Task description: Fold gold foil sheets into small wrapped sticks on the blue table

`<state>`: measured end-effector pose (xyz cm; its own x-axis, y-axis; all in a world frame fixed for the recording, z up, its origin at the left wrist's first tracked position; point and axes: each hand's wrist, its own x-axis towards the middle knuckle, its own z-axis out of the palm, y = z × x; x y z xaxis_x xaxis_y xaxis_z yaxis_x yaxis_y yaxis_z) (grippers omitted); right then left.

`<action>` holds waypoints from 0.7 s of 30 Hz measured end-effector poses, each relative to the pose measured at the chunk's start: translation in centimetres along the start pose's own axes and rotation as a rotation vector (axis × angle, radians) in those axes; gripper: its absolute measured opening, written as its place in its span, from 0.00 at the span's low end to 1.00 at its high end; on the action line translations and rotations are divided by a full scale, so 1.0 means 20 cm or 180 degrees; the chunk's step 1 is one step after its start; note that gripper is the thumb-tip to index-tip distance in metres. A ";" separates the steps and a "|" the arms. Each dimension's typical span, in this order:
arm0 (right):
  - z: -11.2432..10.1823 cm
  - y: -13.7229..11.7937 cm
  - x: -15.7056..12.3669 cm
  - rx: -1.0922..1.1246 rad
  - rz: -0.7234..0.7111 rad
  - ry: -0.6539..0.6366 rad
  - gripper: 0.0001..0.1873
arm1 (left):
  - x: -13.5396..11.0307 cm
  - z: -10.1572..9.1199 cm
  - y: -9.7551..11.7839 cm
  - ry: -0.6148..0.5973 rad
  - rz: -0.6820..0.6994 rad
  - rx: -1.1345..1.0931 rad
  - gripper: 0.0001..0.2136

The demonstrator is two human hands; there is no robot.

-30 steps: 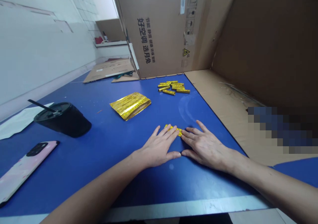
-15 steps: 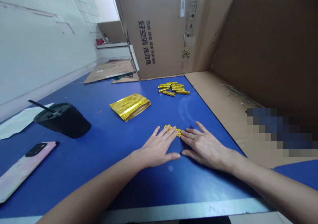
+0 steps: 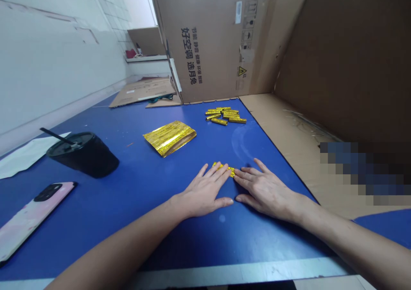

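Observation:
A small piece of shiny gold foil paper (image 3: pixel 231 172) lies on the blue table (image 3: pixel 180 247), mostly covered by fingers. My left hand (image 3: pixel 207 189) rests flat over it, fingers spread and thumb out to the side. My right hand (image 3: pixel 263 189) lies palm down beside it, its fingertips at the foil's right end. Neither hand grips anything. Farther off, to the left, is a stack of flat gold foil sheets (image 3: pixel 170 138). Several narrow gold foil rolls (image 3: pixel 225 115) are piled near the table's far right edge.
A black cup (image 3: pixel 85 155) with a straw stands at left, near a pink phone (image 3: pixel 37 219) and a white paper (image 3: pixel 24 157). Large cardboard (image 3: pixel 215 46) walls rise at the back and right. Flat cardboard pieces (image 3: pixel 141 92) lie at the back left.
Both hands stay in nearly the same pose over the foil. The whole view has shifted very slightly.

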<state>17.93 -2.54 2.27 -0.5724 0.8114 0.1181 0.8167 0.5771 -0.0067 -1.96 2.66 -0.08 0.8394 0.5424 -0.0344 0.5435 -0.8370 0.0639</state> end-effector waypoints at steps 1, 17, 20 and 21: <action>0.00 0.00 0.00 0.0002 0.0006 -0.0012 0.22 | 0.00 0.00 0.00 0.0001 -0.0002 -0.0004 0.34; 0.01 0.01 0.00 0.0009 -0.0038 0.0004 0.23 | -0.01 0.00 -0.01 -0.0029 -0.0031 -0.0049 0.33; 0.00 0.00 0.01 -0.0014 -0.0044 -0.0041 0.22 | -0.01 0.00 -0.01 -0.0010 -0.0038 -0.0077 0.33; -0.01 0.00 0.01 -0.0025 -0.0036 -0.0072 0.22 | -0.01 -0.01 -0.01 -0.0007 -0.0044 -0.0089 0.33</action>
<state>17.87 -2.45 2.49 -0.5830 0.8069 0.0955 0.8107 0.5854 0.0023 -2.15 2.76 0.02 0.8318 0.5538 -0.0376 0.5548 -0.8270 0.0913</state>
